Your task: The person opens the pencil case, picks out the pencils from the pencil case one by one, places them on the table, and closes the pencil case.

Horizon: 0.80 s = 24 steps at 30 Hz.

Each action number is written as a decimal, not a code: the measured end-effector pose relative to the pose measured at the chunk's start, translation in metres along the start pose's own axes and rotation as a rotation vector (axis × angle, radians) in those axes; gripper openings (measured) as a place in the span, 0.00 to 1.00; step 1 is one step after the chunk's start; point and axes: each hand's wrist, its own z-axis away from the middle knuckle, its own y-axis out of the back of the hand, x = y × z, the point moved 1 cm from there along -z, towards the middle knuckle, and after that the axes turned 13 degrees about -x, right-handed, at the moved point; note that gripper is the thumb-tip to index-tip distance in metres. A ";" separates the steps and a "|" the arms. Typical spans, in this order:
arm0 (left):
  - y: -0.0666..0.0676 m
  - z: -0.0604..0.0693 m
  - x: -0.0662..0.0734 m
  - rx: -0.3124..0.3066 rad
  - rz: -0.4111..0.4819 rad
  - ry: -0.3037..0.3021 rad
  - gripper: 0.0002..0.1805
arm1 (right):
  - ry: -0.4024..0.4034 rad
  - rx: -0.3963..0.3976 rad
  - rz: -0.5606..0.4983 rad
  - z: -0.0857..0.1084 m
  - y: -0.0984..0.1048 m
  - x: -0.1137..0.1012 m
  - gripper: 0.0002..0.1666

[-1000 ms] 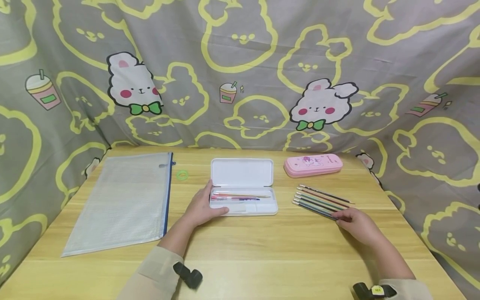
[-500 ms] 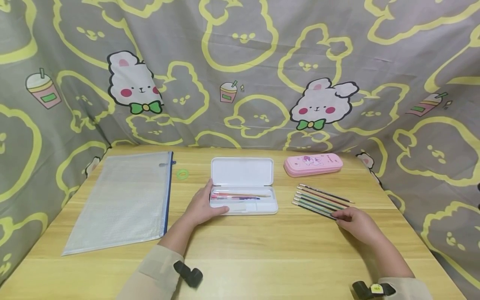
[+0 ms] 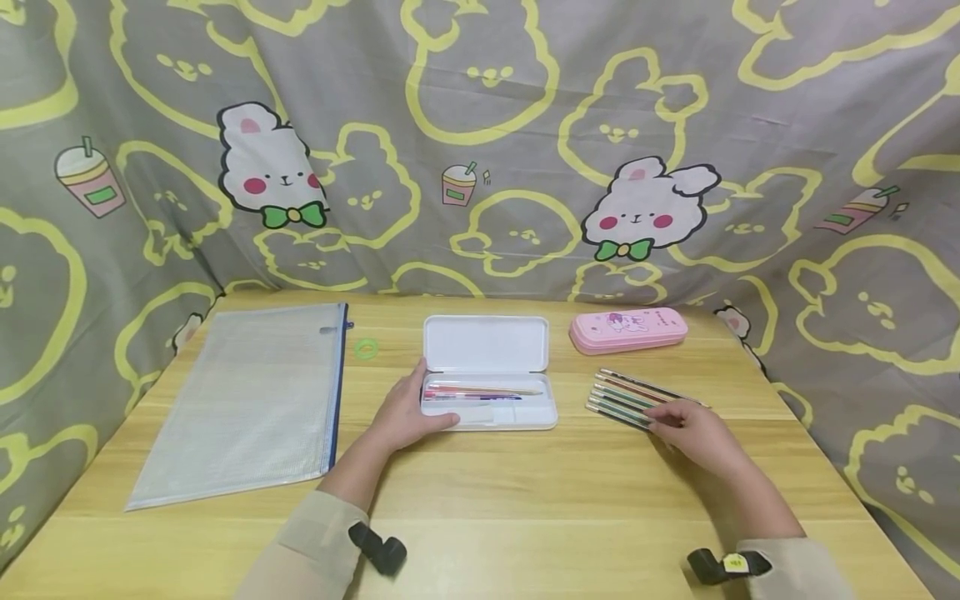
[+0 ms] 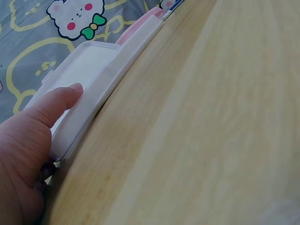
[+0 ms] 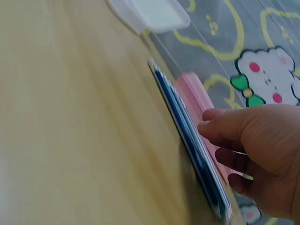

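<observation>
A white pencil case (image 3: 538,415) lies with its lid raised near the middle of the table. In it are a few pencils and a pen (image 3: 487,397). My left hand (image 3: 405,412) grips the case's left end, its thumb over the front rim and its fingers around the side. To the right, several striped pencils (image 3: 621,398) lie side by side in a slanted row. Over their lower right part is my right hand (image 3: 693,433), fingers loosely bent. In the right wrist view, the thumb and fingertips are close above the pencils (image 5: 180,122), with none lifted.
Behind the pencils sits a closed pink pencil case (image 3: 628,330). A mesh zip pouch (image 3: 247,400) with a blue edge lies flat at the left. Beside it is a small green ring (image 3: 366,348). A patterned curtain (image 3: 517,150) hangs behind the table.
My right hand has moved a little leftward along the pencils, from their pointed ends towards their middle. My left hand and the white case have stayed in place.
</observation>
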 end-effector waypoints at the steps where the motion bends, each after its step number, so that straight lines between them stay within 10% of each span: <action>1: 0.000 0.000 0.000 0.000 -0.001 0.000 0.66 | 0.010 0.000 -0.007 -0.005 -0.001 -0.004 0.12; 24: 0.000 0.000 0.001 0.004 -0.001 0.010 0.66 | 0.183 -0.088 -0.151 -0.090 -0.034 -0.110 0.11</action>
